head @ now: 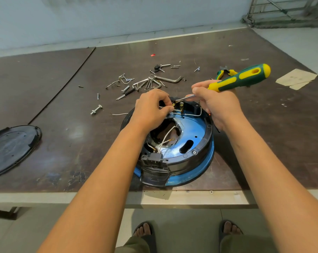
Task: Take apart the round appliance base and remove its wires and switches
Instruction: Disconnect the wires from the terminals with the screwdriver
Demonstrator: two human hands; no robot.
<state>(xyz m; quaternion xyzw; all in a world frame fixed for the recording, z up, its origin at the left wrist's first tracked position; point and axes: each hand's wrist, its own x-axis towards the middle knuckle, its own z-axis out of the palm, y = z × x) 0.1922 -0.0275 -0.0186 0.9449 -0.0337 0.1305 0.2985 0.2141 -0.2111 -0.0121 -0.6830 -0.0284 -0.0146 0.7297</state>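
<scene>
Right hand [216, 105] grips screwdriver [240, 77] — shaft slants left to far-rim switch [178, 105]; left hand [150, 106] pinches wires [174, 112] beside it.

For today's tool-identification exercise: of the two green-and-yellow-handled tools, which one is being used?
The screwdriver, gripped in the right hand with its blade at the terminals of the appliance base; the pliers lie unheld on the table beyond it.

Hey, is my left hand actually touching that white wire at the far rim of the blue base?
Touching. The head view shows the left hand pinching the white wire between thumb and fingertip, beside the screwdriver tip.
</scene>
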